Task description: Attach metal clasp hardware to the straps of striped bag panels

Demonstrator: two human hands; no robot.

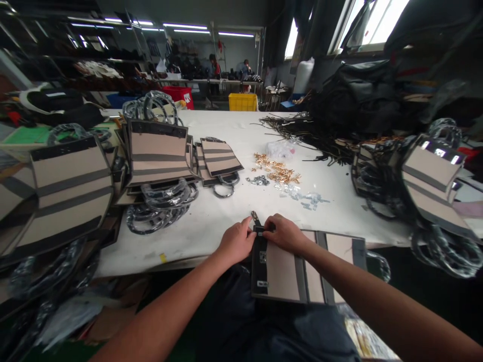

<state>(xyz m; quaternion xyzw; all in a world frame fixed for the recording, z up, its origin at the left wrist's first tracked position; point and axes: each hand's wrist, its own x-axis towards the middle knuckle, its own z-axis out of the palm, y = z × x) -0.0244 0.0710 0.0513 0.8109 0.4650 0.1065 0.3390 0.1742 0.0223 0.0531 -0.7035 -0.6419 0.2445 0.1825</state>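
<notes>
A beige bag panel (283, 274) with black bands lies across my lap and the table's front edge. A short dark strap tab (255, 218) with a metal fitting sticks out from its far left corner. My left hand (237, 241) is closed at that corner, thumb raised beside the tab and fingers against the panel's dark edge. From the other side, my right hand (284, 234) pinches the dark edge band near the base of the tab. Small metal pieces (263, 257) show along that band. What lies right under the fingertips is hidden.
Gold metal fittings (281, 172), silver pieces (258, 180) and small clear pieces (311, 200) lie on the white table (234, 206). Stacked bag panels (158, 151) with plastic-wrapped handles (166, 201) stand left, more panels (430, 176) right. Dark straps (302, 128) lie behind. People (214, 68) sit far back.
</notes>
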